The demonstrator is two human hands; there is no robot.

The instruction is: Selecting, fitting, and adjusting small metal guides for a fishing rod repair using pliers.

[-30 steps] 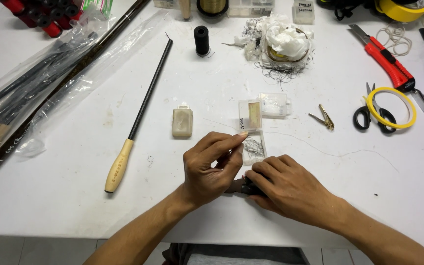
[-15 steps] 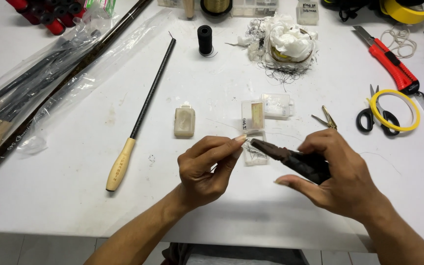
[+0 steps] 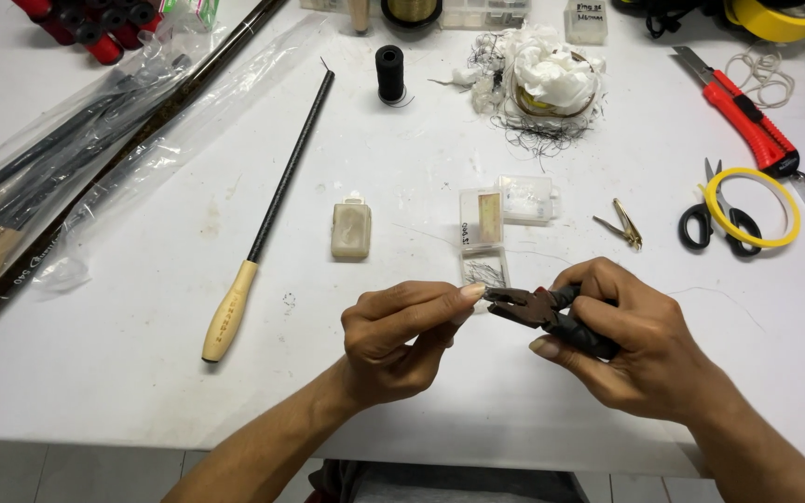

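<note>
- While the left hand [image 3: 393, 340] pinches something too small to identify at its fingertips, the right hand [image 3: 631, 349] grips dark-handled metal pliers [image 3: 538, 312], nose meeting that pinch above the white table [image 3: 142, 373].
- Best squeeze gently, both wrists steady.
- Small clear plastic box [image 3: 483, 270] lies just behind.

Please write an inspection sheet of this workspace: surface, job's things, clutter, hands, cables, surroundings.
Surface: white table, lightly marked.
Job's things: dark pliers; small item pinched at their tip, too small to tell; open clear small-parts box.
Clutter: black rod with wooden handle, black thread spool, scissors, yellow tape ring, red utility knife, bagged rods.
Hands: left hand, fingers pinched at the pliers' tip; right hand gripping the pliers.
Cables: nothing seen.
Surroundings: tiled floor below the table edge.
</note>
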